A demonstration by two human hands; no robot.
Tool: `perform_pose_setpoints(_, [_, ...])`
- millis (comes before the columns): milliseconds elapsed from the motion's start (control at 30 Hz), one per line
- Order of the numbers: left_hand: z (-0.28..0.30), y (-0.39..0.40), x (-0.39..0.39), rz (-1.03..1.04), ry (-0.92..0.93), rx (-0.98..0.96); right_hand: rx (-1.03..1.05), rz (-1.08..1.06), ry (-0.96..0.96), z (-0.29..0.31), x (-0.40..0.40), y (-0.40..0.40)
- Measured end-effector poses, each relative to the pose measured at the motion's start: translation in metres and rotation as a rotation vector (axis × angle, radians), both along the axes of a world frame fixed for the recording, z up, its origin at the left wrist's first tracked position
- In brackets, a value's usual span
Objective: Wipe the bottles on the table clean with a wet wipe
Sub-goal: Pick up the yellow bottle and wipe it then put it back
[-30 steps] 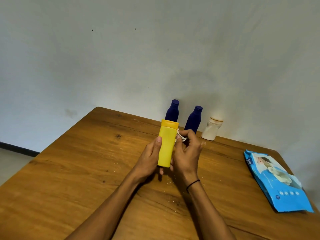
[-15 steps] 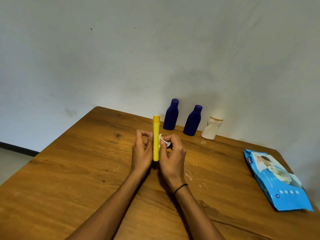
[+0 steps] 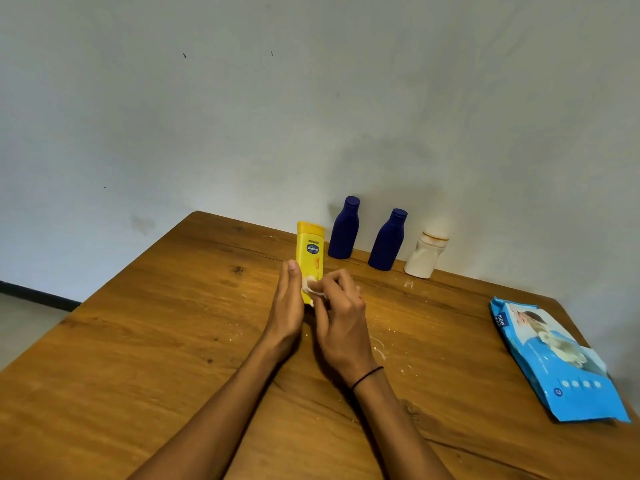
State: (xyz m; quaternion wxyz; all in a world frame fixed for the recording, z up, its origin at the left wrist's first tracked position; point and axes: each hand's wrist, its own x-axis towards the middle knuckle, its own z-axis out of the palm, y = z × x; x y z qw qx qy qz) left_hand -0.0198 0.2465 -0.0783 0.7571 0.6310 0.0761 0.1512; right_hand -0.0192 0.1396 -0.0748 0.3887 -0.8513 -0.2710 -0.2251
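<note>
yellow bottle (image 3: pixel 310 252) upright between hands, left hand (image 3: pixel 288 306) flat against it, right hand (image 3: pixel 341 320) pinching wet wipe (image 3: pixel 309 285)

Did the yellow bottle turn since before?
Yes. The yellow bottle turned: beside the blue bottles, its thin edge faced us half a second ago; now its label does.

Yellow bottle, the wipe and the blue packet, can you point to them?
yellow bottle (image 3: pixel 311 249): head view, on its front label.
wipe (image 3: pixel 309 285): head view, on the white wad at the right hand's fingers.
packet (image 3: pixel 554 358): head view, on its printed top face.
</note>
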Motion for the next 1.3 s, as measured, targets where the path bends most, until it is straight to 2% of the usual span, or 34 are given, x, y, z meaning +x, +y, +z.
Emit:
perform_pose_setpoints(67, [0.003, 0.002, 0.000, -0.033, 0.037, -0.066, -0.092, 0.084, -0.037, -0.001, 0.002, -0.007])
perform_pose_setpoints(167, [0.005, 0.000, 0.000, -0.074, 0.041, -0.043, -0.110, 0.091, -0.082, -0.002, 0.000, -0.010])
perform_pose_setpoints(367, [0.003, -0.011, -0.009, -0.283, 0.039, 0.224, -0.021, -0.158, -0.203, 0.002, 0.012, -0.016])
perform_pose_setpoints(500, [0.007, -0.013, -0.013, -0.429, 0.008, 0.221, 0.087, -0.341, -0.216, 0.012, 0.022, -0.030])
perform_pose_setpoints(633, [0.005, -0.011, -0.010, -0.485, 0.012, 0.158, 0.169, -0.430, -0.165, 0.015, 0.027, -0.036])
perform_pose_setpoints(733, [0.007, -0.009, -0.011, -0.443, -0.015, 0.082, 0.184, -0.404, -0.155, 0.015, 0.028, -0.034])
perform_pose_setpoints(933, [0.003, -0.004, -0.007, -0.237, 0.035, 0.069, -0.047, -0.064, -0.086, 0.015, 0.021, -0.030])
perform_pose_setpoints(1067, [0.000, 0.000, -0.004, -0.113, 0.065, 0.037, -0.158, 0.076, -0.074, 0.022, 0.017, -0.029])
perform_pose_setpoints(1300, [0.003, 0.011, 0.001, 0.074, 0.077, -0.140, -0.340, 0.177, -0.066, 0.024, 0.010, -0.026])
